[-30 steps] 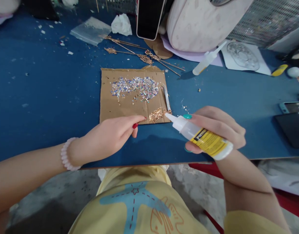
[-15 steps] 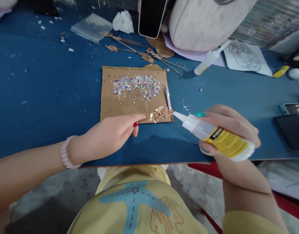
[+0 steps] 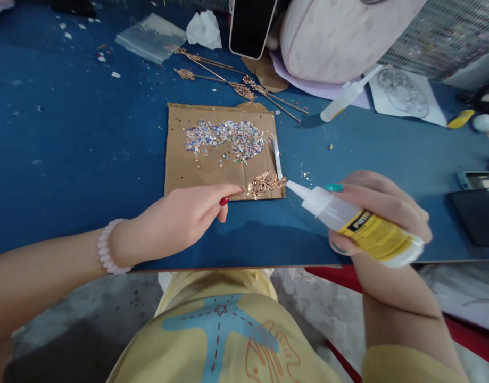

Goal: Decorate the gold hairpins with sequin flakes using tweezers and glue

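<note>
My left hand [image 3: 188, 215] is closed in a pinch at the near edge of a cardboard piece [image 3: 212, 175]. Between its thumb and forefinger is the end of a gold filigree hairpin [image 3: 263, 185]; its stem is mostly hidden by the fingers. In my right hand [image 3: 382, 205] is a glue bottle [image 3: 374, 234], clear with a yellow label. The bottle is tilted, and its white nozzle tip is at the right end of the hairpin's ornament; whether they touch I cannot tell. Tweezers [image 3: 276, 157] lie beside the ornament. Small shiny shell-like chips [image 3: 228, 139] cover the cardboard's middle.
Several gold hairpins [image 3: 240, 89] lie behind the cardboard. Farther back are a plastic bag [image 3: 152, 40], crumpled tissue [image 3: 204, 29], a phone [image 3: 252, 26] and a pale bag [image 3: 340, 42]. A second glue bottle [image 3: 342, 101] and a printed drawing [image 3: 406, 96] are at right.
The hairpin's ornament has turned slightly in my left fingers, showing more of its openwork face. The glue bottle stays by its right end. The whole view has shifted a little.
</note>
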`<state>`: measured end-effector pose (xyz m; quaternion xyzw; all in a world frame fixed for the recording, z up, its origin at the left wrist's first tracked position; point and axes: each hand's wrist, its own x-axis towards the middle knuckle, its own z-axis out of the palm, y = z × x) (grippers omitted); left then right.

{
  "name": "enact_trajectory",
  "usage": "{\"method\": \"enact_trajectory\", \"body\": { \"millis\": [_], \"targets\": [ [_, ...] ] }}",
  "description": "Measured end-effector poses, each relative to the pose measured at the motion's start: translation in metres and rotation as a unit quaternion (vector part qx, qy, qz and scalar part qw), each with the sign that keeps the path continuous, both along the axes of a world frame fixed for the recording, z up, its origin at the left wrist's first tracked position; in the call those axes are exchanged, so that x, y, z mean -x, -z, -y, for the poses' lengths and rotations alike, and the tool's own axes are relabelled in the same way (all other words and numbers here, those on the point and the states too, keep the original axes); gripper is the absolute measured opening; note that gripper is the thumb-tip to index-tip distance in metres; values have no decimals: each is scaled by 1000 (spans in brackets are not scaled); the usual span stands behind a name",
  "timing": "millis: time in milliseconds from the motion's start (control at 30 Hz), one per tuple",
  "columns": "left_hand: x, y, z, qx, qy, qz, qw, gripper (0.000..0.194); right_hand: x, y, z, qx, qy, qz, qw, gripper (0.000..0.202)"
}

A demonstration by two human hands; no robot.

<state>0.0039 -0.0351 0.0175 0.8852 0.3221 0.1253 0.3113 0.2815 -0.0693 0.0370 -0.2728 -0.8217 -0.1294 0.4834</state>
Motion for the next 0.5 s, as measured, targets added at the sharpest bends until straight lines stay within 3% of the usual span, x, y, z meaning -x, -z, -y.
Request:
{"method": "enact_trajectory", "body": {
  "millis": [167,333,500],
  "targets": [
    [-1,-1,2,6,-4,-2,1000,33,-2,-1,3,33,20,17,999,43],
    [-2,-3,5,12,-38,-5,999,33,-7,4,-1,-27,18,-17,999,44],
    [-1,-2,1,16,-15,-11,1000,35,-1,0,0,32,6,18,999,44]
  ]
}}
